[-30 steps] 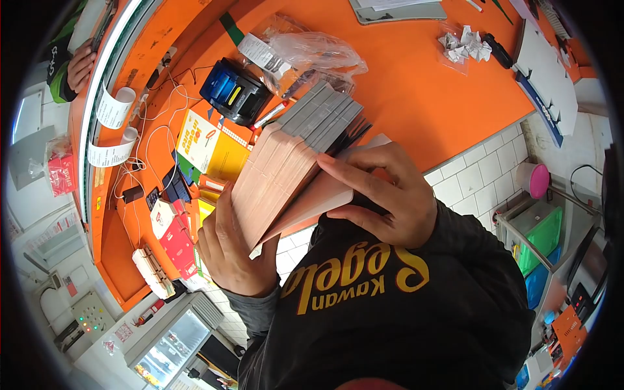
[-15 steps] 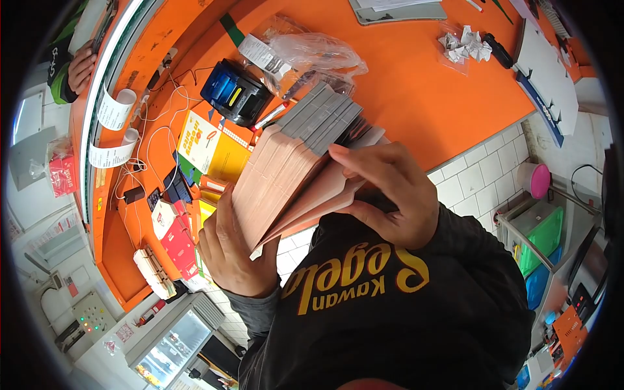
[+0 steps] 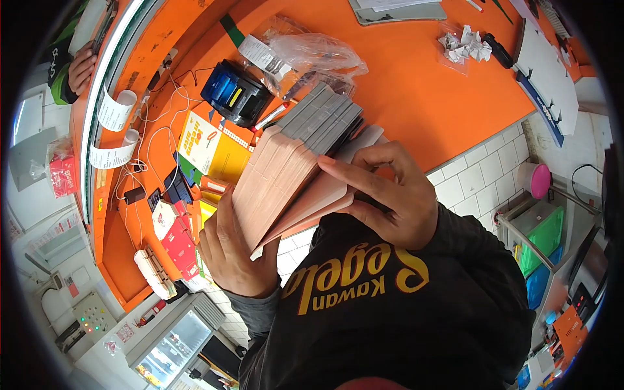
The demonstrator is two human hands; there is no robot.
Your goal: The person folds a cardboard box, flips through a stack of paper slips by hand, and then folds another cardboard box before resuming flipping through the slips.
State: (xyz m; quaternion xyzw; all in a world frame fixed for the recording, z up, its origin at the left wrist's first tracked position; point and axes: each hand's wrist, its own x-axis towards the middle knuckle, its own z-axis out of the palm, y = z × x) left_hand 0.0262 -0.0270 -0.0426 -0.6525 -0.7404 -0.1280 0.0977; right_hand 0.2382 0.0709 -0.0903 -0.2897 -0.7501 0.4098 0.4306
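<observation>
A thick stack of flat card pieces [image 3: 276,179], tan at one end and grey at the other, tilts between my hands in front of my chest. My left hand [image 3: 237,250] wraps the near lower end, fingers along the outer side and thumb underneath. At the right side, several pieces fan away from the block. My right hand [image 3: 396,198] is there, index fingertip at the block's edge and thumb by the corners of the fanned pieces [image 3: 328,195]. Its other fingers are partly hidden behind them.
An orange counter [image 3: 416,84] holds a blue-and-black printer [image 3: 235,93], a red-capped marker [image 3: 271,116], clear plastic bags [image 3: 318,55], a yellow booklet [image 3: 221,149] and crumpled paper [image 3: 465,45]. Paper rolls [image 3: 117,110] and cables line the left. Another person's hand [image 3: 81,68] shows beyond the glass.
My right index finger has moved slightly left and down along the block's edge, and the fanned pieces have shifted. My left hand stays in place.
</observation>
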